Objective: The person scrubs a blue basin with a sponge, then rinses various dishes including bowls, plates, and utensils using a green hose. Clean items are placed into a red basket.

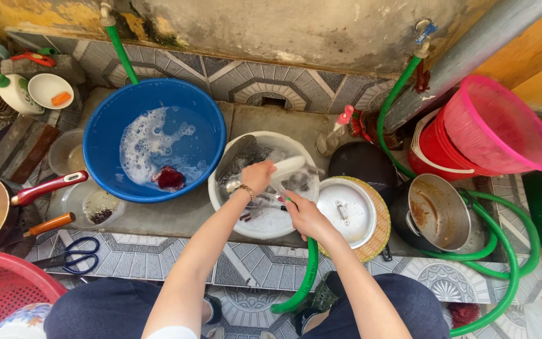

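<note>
My left hand (257,176) reaches into a white basin (221,199) and grips a white utensil handle (286,167) over several dishes and a metal ladle. My right hand (302,213) is closed around the end of a green hose (308,276) at the basin's near right rim. A gold bracelet circles my left wrist.
A blue basin (111,135) of soapy water with a red scrubber (170,178) sits left. A steel lid (348,210) on a woven mat and a steel pot (437,210) lie right; red and pink baskets (497,122) far right. Pans, scissors (70,256), bowls left.
</note>
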